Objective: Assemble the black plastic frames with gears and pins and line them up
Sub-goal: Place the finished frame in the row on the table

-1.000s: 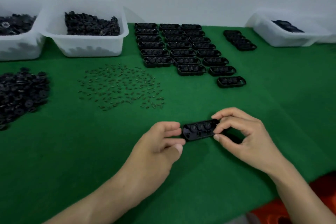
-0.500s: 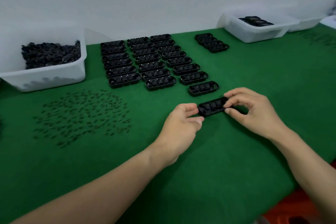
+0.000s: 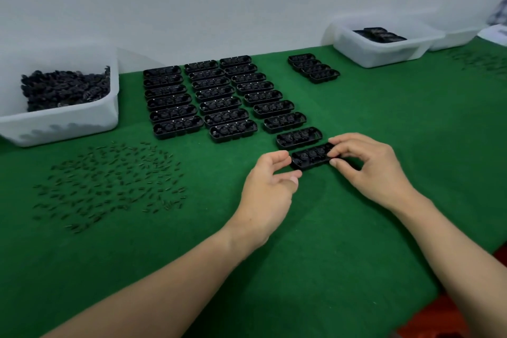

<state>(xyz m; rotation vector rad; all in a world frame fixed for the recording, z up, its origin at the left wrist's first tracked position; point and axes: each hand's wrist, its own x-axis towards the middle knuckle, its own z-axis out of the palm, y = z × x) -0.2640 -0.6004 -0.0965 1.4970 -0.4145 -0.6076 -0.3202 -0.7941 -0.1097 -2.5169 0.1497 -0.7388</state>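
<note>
A black plastic frame (image 3: 311,158) fitted with gears lies low on the green cloth, just in front of the last frame (image 3: 299,138) of the right-hand column. My right hand (image 3: 370,170) pinches its right end between forefinger and thumb. My left hand (image 3: 270,186) has curled fingers round its left end. Three columns of assembled frames (image 3: 219,99) stretch toward the wall behind it.
A spread of small dark pins (image 3: 109,181) covers the cloth at left. Behind it stands a white bin (image 3: 60,121) full of black gears. Several more frames (image 3: 314,68) lie at the back right, beside a white bin (image 3: 378,55) holding frames.
Both hands have carried the frame away from me and to the right, down to the end of the right-hand column. The view has swung right, so the left gear pile is out of sight.
</note>
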